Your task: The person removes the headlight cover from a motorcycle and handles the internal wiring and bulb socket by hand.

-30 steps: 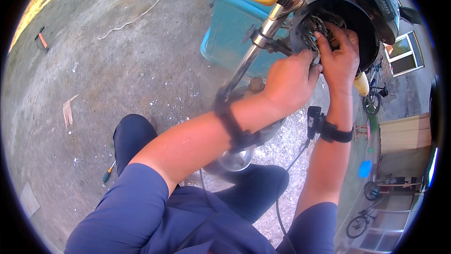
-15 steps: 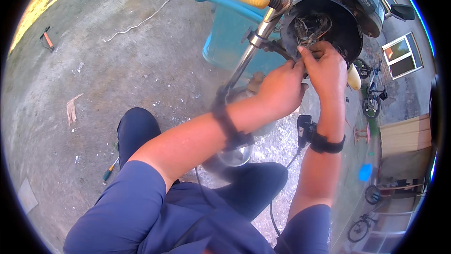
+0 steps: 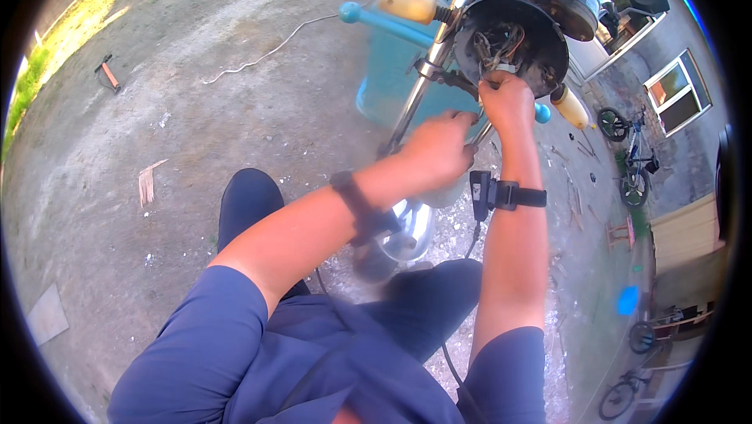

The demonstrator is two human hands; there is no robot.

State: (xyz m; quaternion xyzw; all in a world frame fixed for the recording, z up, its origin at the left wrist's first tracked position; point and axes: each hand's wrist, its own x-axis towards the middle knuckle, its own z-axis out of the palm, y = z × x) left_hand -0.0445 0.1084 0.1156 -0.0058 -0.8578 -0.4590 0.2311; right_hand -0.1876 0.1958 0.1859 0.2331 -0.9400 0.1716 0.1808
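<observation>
Nearest, dark trouser legs are seen bent to either side of a rounded, shiny metal piece. Each wrist is ringed by a black strap.

The left hand is held below and to the left of a round black housing, apart from its rim. Its fingers are loosely curled, and it cannot be told whether anything is held in them.

The right hand is raised to the housing's lower rim. Its fingers are bent and drawn narrowly together; a small pale piece is seen right at the fingertips, but whether it is gripped cannot be made out. The tangled wires are gathered inside the housing, just above those fingertips and well apart from the left hand.

Beside the housing, a chrome tube is set at a slant, with a yellowish handlebar grip near its top. Behind it, a blue tub is partly hidden. Farther off, a bicycle is placed near a wall with a window.
</observation>
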